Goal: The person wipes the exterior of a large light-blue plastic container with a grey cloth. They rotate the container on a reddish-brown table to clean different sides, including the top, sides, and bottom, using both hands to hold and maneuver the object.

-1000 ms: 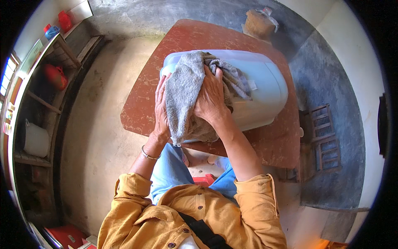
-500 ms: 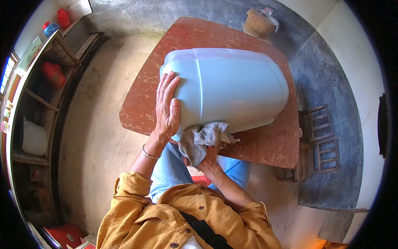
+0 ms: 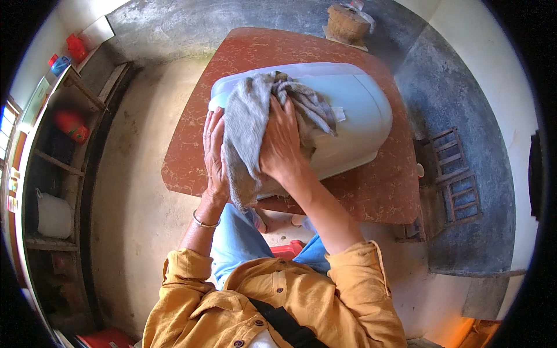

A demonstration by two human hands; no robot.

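Under spread right fingers (image 3: 290, 120), a gray cloth (image 3: 245, 116) on the tub (image 3: 362, 113), straight left fingers (image 3: 217, 133) beside it.

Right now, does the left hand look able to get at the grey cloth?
Very likely yes: the left hand lies against the left end of the pale blue tub, right beside the grey cloth, and nothing visible stands between hand and cloth.

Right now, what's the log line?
left hand: against blue tub; right hand: on grey cloth; cloth: draped over tub; tub: on red table
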